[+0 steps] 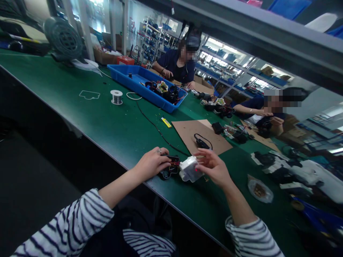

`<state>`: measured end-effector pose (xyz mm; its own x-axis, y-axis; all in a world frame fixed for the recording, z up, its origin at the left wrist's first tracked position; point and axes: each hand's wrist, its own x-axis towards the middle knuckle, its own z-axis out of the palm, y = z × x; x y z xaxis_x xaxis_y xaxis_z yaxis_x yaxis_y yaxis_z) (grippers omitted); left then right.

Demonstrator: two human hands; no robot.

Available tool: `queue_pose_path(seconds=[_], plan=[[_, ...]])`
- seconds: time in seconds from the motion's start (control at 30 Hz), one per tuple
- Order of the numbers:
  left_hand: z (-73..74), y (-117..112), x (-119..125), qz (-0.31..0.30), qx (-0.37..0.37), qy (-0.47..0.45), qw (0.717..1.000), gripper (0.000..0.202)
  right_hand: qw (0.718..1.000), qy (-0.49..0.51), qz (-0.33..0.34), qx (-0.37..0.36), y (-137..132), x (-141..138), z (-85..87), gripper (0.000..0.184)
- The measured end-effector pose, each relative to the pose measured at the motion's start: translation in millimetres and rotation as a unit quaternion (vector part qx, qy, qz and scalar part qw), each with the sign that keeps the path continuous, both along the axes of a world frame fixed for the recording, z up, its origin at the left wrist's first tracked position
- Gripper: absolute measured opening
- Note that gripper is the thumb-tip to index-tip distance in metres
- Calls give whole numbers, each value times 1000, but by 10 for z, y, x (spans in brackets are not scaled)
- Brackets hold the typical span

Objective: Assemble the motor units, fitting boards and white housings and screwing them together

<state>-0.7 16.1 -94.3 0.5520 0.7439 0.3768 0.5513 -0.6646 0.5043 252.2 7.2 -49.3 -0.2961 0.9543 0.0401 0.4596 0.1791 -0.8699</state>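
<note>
One boxy white housing (189, 169), rounded black casing (166, 174), thin red wires (175, 163)

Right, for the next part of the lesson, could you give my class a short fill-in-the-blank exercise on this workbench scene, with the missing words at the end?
1. The plastic housing held in the right hand is ____ in colour.
2. On one finger, the left hand wears a ____.
3. The tray with wired parts inside is ____ in colour.
4. The spool stands on a tabletop whose colour is ____.

Missing words: white; ring; blue; green.
</note>
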Motion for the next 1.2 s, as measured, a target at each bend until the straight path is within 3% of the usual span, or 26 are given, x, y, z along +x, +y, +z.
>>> queue_pose_path(seconds=[0.07,0.17,0.23,0.3,0.37,0.43,0.57,0.67,0.73,0.9,1.2], plan=[[10,24,-2,-1,-10,8,1000,24,998,46,-33,-4,114,-63,-37,38],[0,35,1,3,-8,11,1000,23,1000,1,-17,-9,114,-122,-47,23],[-15,21,7,6,6,8,1000,24,999,-12,30,-36,18,-114,-35,30],[-22,-11,12,9,23,11,1000,25,996,-31,63,-59,-104,-95,-31,51],[-15,-56,11,9,48,22,999,28,995,-66,49,-53,-216,-104,-49,71],[-2,-106,2,9,76,33,997,33,995,-97,14,-31,-294,-149,-85,70],[2,-170,-4,11,102,55,993,73,994,-110,-20,-8,-334,-245,-125,74],[-2,-173,46,30,99,45,994,55,994,-101,-36,-6,-295,-243,-57,76],[14,-171,112,38,65,19,997,48,996,-82,-38,-10,-255,-226,26,69],[83,-188,318,20,-41,8,999,57,999,-13,-43,-24,-184,-265,154,59],[95,-242,441,61,-71,-37,995,48,978,180,-103,-22,-174,-370,-180,51]])
